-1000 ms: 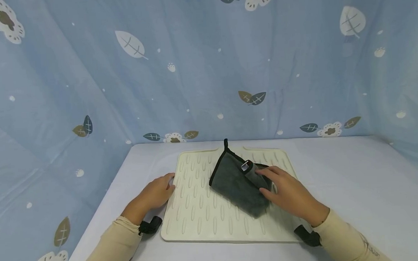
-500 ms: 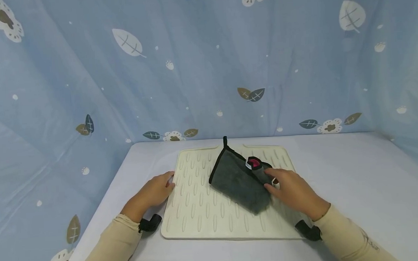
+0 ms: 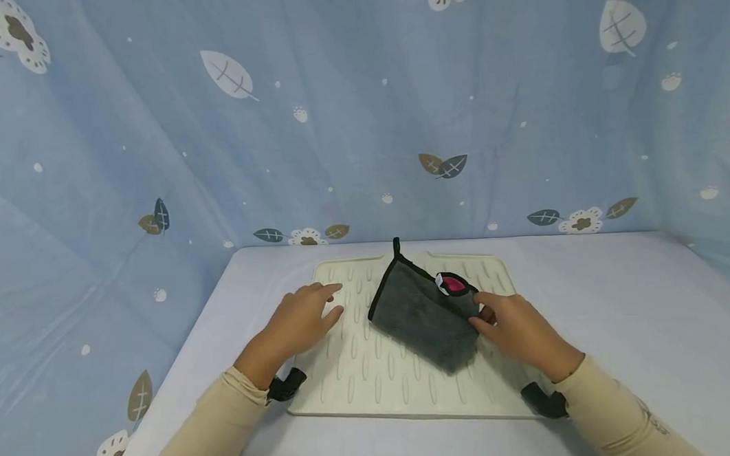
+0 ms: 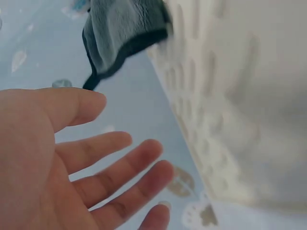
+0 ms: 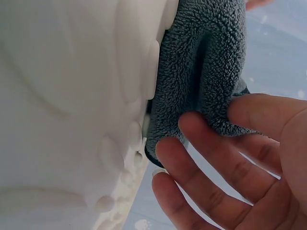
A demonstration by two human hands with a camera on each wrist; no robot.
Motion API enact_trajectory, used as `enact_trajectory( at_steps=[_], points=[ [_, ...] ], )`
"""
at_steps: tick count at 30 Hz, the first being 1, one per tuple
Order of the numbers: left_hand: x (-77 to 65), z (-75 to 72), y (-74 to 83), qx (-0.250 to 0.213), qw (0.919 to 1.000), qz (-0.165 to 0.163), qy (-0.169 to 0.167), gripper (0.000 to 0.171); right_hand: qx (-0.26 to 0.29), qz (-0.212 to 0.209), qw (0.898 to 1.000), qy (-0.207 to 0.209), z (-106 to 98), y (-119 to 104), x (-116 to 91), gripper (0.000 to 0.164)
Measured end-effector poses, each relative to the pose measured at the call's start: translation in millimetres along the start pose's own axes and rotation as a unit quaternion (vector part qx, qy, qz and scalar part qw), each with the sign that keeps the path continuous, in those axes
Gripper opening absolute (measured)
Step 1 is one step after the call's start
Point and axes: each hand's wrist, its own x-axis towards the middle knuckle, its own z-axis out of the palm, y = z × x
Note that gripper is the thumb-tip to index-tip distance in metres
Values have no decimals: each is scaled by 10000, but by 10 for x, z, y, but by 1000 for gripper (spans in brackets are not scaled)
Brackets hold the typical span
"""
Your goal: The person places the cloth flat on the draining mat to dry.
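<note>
A folded grey towel [image 3: 422,314] with black edging and a black hanging loop lies on a cream mat [image 3: 361,390] in the head view. At its upper right a lifted fold shows a pink patch and a white tag. My right hand [image 3: 522,330] pinches that fold; in the right wrist view, thumb and forefinger press the plush cloth [image 5: 220,76] between them. My left hand [image 3: 296,324] hovers over the mat's left side, fingers spread and holding nothing. The left wrist view shows it apart from the towel's looped corner [image 4: 124,28].
The mat has raised oval ridges and lies on a white-covered table [image 3: 598,298]. Behind and to the left hangs a blue curtain [image 3: 335,133] printed with leaves and flowers. Black camera mounts sit at both wrists.
My left hand has left the mat's left edge and moved up and rightward over it. The towel's fold has turned and opened in my right hand, which shifted slightly right.
</note>
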Motion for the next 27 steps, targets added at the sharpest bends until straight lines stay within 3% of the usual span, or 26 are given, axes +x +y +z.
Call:
enact_trajectory(
  at_steps=[4,9,15,18,27],
  points=[
    [99,38,143,-80,9998,165,-85,47,11,-13,10000,21,-1,10,4,30],
    [196,127,220,-102,9988,222,-421,49,-3,78,10000,35,7,22,15,38],
    [243,158,277,-252,9962,369,-750,51,-71,-14,9997,214,16,15,2,72],
    [270,176,295,-370,9946,419,-877,53,-173,-191,9990,360,23,9,-9,82],
    [331,228,353,-462,9932,421,-985,56,-300,-376,9970,600,26,-12,-19,55]
  ],
)
